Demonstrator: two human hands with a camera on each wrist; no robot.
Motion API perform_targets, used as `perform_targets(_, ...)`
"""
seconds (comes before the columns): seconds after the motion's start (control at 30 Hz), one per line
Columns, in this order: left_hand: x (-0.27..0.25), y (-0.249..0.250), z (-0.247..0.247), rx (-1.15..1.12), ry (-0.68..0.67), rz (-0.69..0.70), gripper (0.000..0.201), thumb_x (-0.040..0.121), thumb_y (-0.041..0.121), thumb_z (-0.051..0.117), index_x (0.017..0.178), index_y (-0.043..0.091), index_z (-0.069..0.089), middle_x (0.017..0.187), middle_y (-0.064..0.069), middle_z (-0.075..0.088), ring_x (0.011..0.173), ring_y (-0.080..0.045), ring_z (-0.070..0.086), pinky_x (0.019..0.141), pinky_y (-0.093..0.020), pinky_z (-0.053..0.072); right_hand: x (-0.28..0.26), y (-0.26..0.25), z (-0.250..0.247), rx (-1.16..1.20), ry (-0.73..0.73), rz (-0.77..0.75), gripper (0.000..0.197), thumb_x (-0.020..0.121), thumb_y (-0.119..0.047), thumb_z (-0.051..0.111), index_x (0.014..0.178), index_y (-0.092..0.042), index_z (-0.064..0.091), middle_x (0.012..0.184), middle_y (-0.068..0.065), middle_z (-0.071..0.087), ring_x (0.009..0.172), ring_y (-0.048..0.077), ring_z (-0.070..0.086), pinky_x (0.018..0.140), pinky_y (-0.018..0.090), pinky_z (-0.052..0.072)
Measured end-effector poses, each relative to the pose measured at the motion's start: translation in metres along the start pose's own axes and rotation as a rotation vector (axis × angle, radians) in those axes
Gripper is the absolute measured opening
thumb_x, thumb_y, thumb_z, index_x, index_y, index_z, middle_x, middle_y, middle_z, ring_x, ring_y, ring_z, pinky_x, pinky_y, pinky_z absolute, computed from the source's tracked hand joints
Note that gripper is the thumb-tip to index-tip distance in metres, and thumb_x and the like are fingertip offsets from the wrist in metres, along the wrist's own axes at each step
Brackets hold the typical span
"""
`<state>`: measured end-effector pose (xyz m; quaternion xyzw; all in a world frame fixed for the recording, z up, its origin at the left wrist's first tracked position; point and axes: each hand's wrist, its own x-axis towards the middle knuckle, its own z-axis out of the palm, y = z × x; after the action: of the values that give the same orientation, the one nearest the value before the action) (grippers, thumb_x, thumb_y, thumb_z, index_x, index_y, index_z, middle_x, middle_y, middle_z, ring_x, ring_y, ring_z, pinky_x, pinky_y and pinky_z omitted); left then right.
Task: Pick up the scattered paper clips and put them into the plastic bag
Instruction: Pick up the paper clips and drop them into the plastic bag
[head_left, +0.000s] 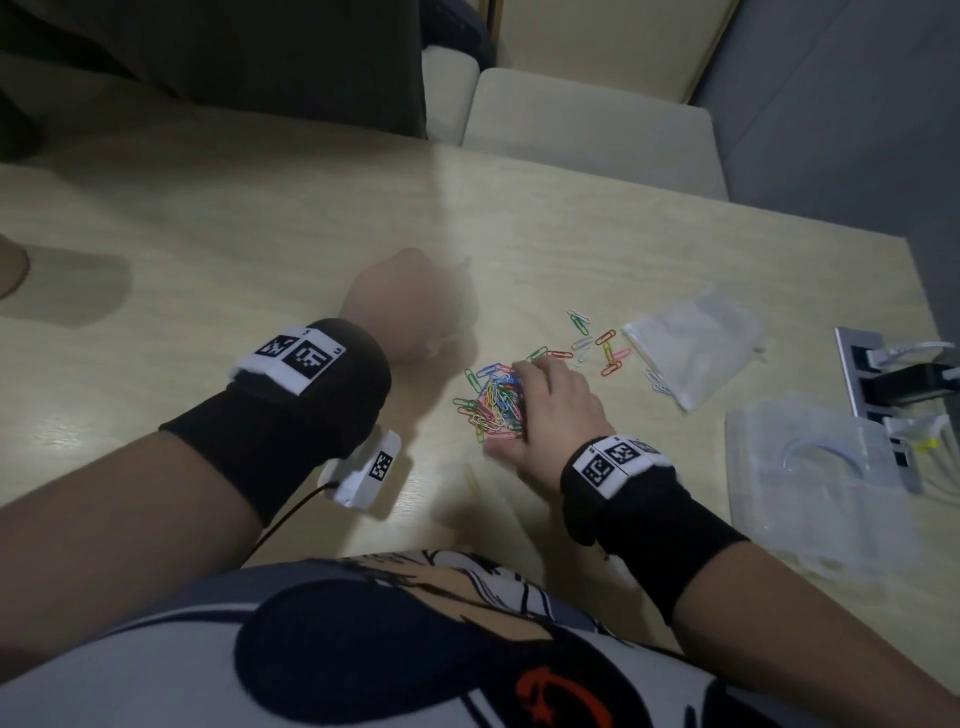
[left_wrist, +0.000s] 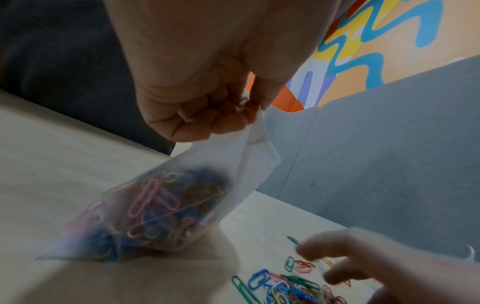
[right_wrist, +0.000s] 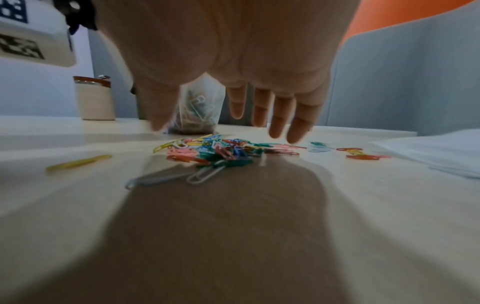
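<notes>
A pale wood-grain laminate table (head_left: 270, 208) fills the dim room. Beyond it stand cream upholstered seats (head_left: 587, 124) and grey partition panels (left_wrist: 389, 144); a multicoloured wavy mural wall (left_wrist: 376, 41) rises behind.

Left hand (head_left: 400, 306) clenched high, right hand (head_left: 550, 410) spread low.

Both forearms reach forward from the body, each with a black band at the wrist. The left hand is raised, its fingers (left_wrist: 207, 115) curled tight into a fist with the thumb pressed against them, pinching the bag's top edge. The right hand lies palm down close over the bench, its fingers (right_wrist: 262, 107) straight and slightly apart, pointing forward and down, thumb splayed out to the left; its fingertips look blurred in the left wrist view.
</notes>
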<state>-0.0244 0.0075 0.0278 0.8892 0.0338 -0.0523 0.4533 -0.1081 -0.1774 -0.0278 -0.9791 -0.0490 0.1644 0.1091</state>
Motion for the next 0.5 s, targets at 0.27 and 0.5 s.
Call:
perform_targets(0.27, -0.004, 0.001, 0.004, -0.01, -0.036, 0.012, 0.029, 0.09, 0.032, 0.05, 0.065, 0.019, 0.044, 0.058, 0.0, 0.047, 0.065, -0.032, 0.058, 0.071, -0.053, 0.054, 0.013, -0.007, 0.011, -0.097, -0.098, -0.063, 0.076, 0.079, -0.054, 0.062, 0.142, -0.028, 0.029, 0.151, 0.005, 0.024, 0.129, 0.032, 0.029, 0.099, 0.043, 0.037)
perform_targets(0.5, -0.003, 0.008, 0.009, 0.001, -0.066, 0.027, 0.031, 0.094, 0.029, 0.048, 0.065, 0.021, 0.042, 0.061, 0.0, 0.049, 0.063, -0.027, 0.049, 0.071, -0.044, 0.049, 0.018, 0.005, 0.009, -0.024, 0.015, -0.076, 0.026, 0.091, -0.013, 0.049, 0.117, -0.014, 0.051, 0.117, 0.011, 0.047, 0.105, 0.032, 0.045, 0.076, 0.035, 0.044)
